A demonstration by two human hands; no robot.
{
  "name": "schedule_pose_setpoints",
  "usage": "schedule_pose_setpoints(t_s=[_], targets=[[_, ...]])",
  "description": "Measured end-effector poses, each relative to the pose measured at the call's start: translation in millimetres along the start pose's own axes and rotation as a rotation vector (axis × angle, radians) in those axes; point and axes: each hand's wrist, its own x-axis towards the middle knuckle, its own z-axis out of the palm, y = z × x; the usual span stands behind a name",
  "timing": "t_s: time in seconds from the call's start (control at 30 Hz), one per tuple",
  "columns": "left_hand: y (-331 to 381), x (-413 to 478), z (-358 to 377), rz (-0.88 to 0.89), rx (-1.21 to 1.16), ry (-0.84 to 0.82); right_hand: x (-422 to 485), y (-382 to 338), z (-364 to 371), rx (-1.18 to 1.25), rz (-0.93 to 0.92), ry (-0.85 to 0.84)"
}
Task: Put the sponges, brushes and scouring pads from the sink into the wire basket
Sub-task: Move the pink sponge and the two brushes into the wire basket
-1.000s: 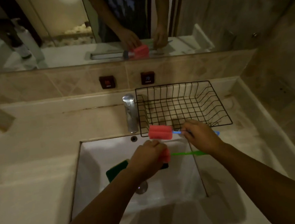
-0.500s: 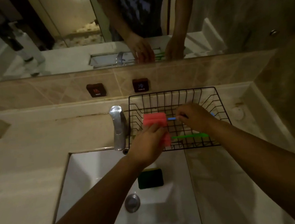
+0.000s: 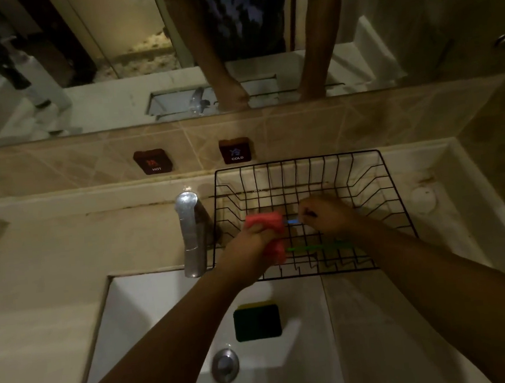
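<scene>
Left hand: left hand (image 3: 251, 246) clamped on the pink head of the green-handled brush (image 3: 276, 250), low inside the wire basket (image 3: 395, 197).
Nearest leftover: green scouring sponge (image 3: 257, 322) flat in the sink (image 3: 133, 308), toward the body, nearer the left arm.
Right hand: right hand (image 3: 326, 215) pinching the blue-handled brush (image 3: 264, 220) (handles running left-right).
Farthest: basket's rear wall.

The wire basket (image 3: 364, 163) is sitting on the desk (image 3: 52, 254) behind the sink (image 3: 305, 354), right of the tap (image 3: 191, 233). I am holding two brushes (image 3: 264, 220) inside it; a sponge (image 3: 257, 322) is lying in the sink.
</scene>
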Motion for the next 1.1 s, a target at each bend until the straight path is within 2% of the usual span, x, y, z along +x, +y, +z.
schedule_pose_setpoints(t_s=[0.2, 0.4, 0.5, 0.7, 1.1], targets=[[-6, 13, 1, -0.078, -0.045, -0.159, 5, 0, 5, 0.048, 0.007, -0.097], [-7, 11, 4, -0.091, -0.108, -0.24, 1, 2, 8, 0.021, -0.039, -0.156], [-6, 10, 1, -0.094, -0.213, -0.204, 1, -3, 7, 0.004, -0.024, -0.188], [0, 6, 4, -0.074, -0.062, -0.111, -2, -8, 1, -0.021, -0.05, -0.26], [-5, 2, 4, -0.074, -0.03, -0.087, -2, -7, 1, -0.083, -0.068, -0.268]])
